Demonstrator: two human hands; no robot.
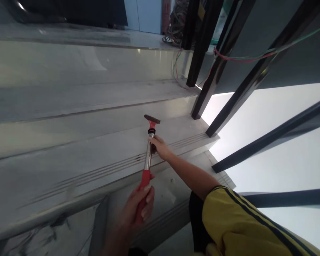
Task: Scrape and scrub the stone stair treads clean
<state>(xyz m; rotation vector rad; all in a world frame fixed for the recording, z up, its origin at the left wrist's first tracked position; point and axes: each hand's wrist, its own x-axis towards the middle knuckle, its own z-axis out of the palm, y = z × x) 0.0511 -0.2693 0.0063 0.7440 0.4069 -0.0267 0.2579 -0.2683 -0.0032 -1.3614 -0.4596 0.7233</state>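
Observation:
A long scraper (148, 156) with a red grip, a bare metal shaft and a red head points away from me above a stair tread. Its dark blade (152, 119) sits across the far end, near the foot of a riser; whether it touches the stone I cannot tell. My left hand (141, 204) is wrapped round the red grip, its wrist blurred. Farther up, my right hand (160, 146) grips the metal shaft just below the head, partly hidden behind it. Under the shaft lies the grooved edge of the tread (96, 172).
Pale stone stairs (69, 99) rise ahead. Black railing posts (206, 96) line the right side, with red and green wires (245, 58) strung across. A cable heap (176, 23) lies at the top. Crumpled sheeting (48, 234) is at lower left.

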